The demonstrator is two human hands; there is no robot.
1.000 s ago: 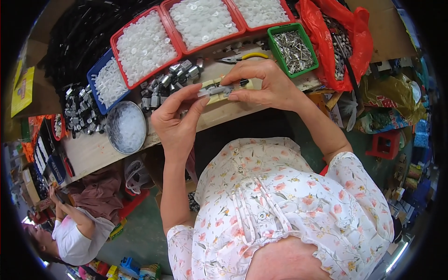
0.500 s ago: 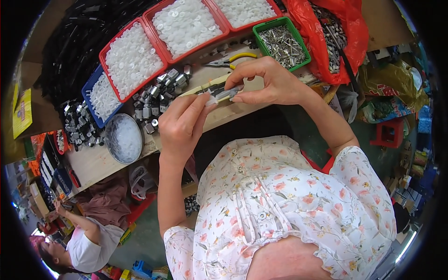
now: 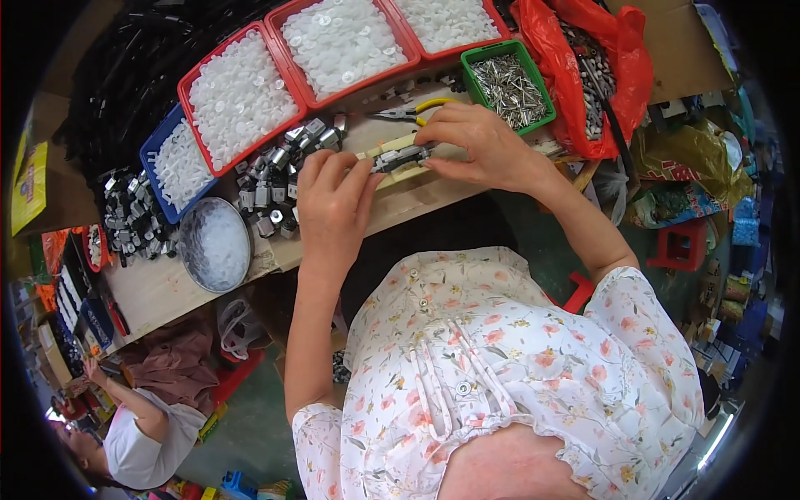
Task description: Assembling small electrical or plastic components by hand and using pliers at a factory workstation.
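Note:
My left hand (image 3: 332, 204) and my right hand (image 3: 475, 146) meet over a pale wooden block (image 3: 400, 171) on the workbench (image 3: 158, 287). Between their fingertips is a small dark metal part (image 3: 400, 156), lying on the block. Both hands pinch it, the left from the left end, the right from above and the right. A heap of small metal-and-black parts (image 3: 279, 171) lies just left of my left hand. Yellow-handled pliers (image 3: 412, 110) lie just beyond the block.
Red trays of white plastic discs (image 3: 242, 96) (image 3: 342, 42), a blue tray of white pieces (image 3: 171, 162), a green tray of metal pins (image 3: 504, 83), a round tin of white bits (image 3: 215, 243) and a red bag (image 3: 600, 75) ring the work spot. Another person (image 3: 133, 433) crouches lower left.
Both hands have come down from a raised hold to the wooden block, bringing the small metal part with them. The view has tilted slightly.

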